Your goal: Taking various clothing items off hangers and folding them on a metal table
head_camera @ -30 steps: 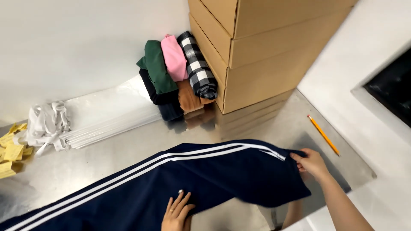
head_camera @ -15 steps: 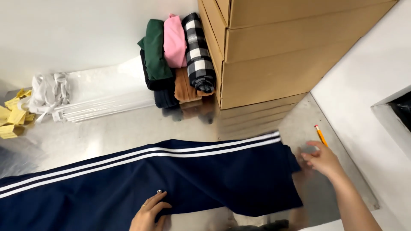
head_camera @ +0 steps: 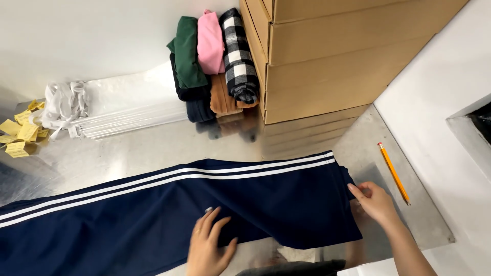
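A steel table [head_camera: 153,148] fills most of the view, its surface shiny enough to mirror what stands on it. At its far right corner, against the white wall, rises a stack of cardboard boxes [head_camera: 327,56]. Across the near half of the table lie navy trousers [head_camera: 169,214], stretched flat from the left edge to the right, with white stripes running along their far side. Leaning against the boxes is a pile of folded clothes [head_camera: 215,61]: green, pink and black-and-white checked pieces on top, black and tan ones beneath. Left of that pile lies a sheaf of clear bags [head_camera: 128,115], and at its left end a bundle of white ribbon [head_camera: 64,105]. Yellow tags [head_camera: 20,135] are scattered just beyond, at the table's left edge. A pencil [head_camera: 394,173] lies alone on the bare steel to the right, near the trousers' end but apart from it.

The left hand [head_camera: 207,248] rests flat on the trousers near their near edge, fingers spread and grasping nothing. The right hand [head_camera: 373,202] is at the right end of the trousers, fingers curled onto the cloth's edge; whether they pinch it or merely press it I cannot tell.
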